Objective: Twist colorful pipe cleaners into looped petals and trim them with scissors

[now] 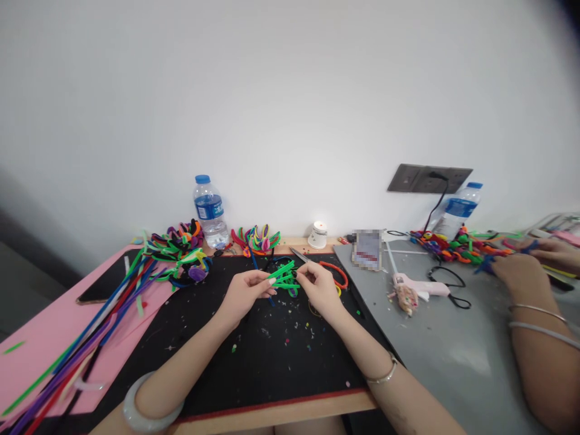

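Several green pipe cleaners (283, 278) are held over the black mat (254, 362). My left hand (248, 291) pinches their left ends between thumb and fingers. At their right side my right hand (319, 287) is closed, its thumb and fingertips pressed together on the pipe cleaners near a small black spot. Just behind my right hand, scissors (334, 275) with orange handles lie on the mat, partly covered by that hand. More green and dark pieces sit below and behind the held bundle, and I cannot make out where they join.
Long coloured pipe cleaners (97, 329) and a phone (106, 279) lie on pink sheets (27, 356) at left. Water bottles (211, 211) stand by the wall, near a white cup (318, 235). A pink glue gun (421, 287) rests at right, beside a co-worker's hands (521, 275).
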Demonstrator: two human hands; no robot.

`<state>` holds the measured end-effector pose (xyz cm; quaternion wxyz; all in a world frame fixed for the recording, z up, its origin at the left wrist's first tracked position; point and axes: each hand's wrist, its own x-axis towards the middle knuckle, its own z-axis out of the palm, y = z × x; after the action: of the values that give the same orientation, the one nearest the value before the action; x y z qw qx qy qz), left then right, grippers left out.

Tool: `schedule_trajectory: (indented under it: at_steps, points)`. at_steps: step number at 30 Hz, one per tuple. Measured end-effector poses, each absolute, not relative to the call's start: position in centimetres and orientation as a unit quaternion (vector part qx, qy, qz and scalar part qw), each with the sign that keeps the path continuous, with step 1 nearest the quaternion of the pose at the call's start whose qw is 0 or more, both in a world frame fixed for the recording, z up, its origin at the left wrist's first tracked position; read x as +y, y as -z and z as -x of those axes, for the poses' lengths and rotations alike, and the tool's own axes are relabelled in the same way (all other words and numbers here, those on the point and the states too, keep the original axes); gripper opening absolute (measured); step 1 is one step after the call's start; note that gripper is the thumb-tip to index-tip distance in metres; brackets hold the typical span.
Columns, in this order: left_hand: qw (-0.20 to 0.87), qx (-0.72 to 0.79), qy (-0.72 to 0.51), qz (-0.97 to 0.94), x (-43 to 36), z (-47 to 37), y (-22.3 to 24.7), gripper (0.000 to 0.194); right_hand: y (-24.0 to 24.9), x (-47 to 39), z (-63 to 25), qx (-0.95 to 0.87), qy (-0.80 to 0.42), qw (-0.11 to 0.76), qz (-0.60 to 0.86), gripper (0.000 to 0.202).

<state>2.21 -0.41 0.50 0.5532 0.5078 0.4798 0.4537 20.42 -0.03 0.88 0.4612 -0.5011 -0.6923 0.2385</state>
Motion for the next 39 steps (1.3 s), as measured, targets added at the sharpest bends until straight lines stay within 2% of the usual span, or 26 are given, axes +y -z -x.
schedule_trajectory:
  at_steps: [4,13,18,21,25,27,30,35,39]
  points:
    - [0.551,0.486,-0.448,-0.51,-0.4,-2.3,-0.5,0.026,-0.8,0.1,-20.4,-0.67,-0.282,0.465,0.505,0.012]
    - [0.523,0.5,-0.42,-0.547,-0.2,-2.4,-0.1,0.028,-1.0,-0.1,-20.4,-0.732,-0.157,0.44,0.495,0.016]
    - [0.483,0.499,-0.409,-0.593,-0.2,-2.3,0.1,0.03,-0.8,0.0,-20.5,-0.741,-0.141,0.441,0.486,0.017]
    - [0.467,0.503,-0.414,-0.598,-0.2,-2.2,0.1,0.029,-0.5,0.3,-20.6,-0.718,-0.209,0.446,0.492,0.017]
    - [0.463,0.504,-0.444,-0.578,-0.2,-2.0,0.1,0.029,-0.1,0.5,-20.4,-0.626,-0.421,0.459,0.469,0.019]
    - [0.468,0.503,-0.458,-0.564,-0.1,-1.9,0.0,0.029,0.1,0.5,-20.1,-0.581,-0.488,0.471,0.45,0.02]
    - [0.48,0.494,-0.471,-0.551,-0.2,-2.0,-0.3,0.027,0.1,0.4,-19.9,-0.567,-0.518,0.466,0.44,0.023]
    - [0.481,0.496,-0.482,-0.538,-0.4,-2.1,-0.5,0.026,-0.2,0.2,-20.0,-0.57,-0.497,0.476,0.448,0.018]
    - [0.504,0.478,-0.465,-0.548,-0.4,-2.3,-0.2,0.026,-0.4,0.0,-19.7,-0.539,-0.547,0.481,0.422,0.018]
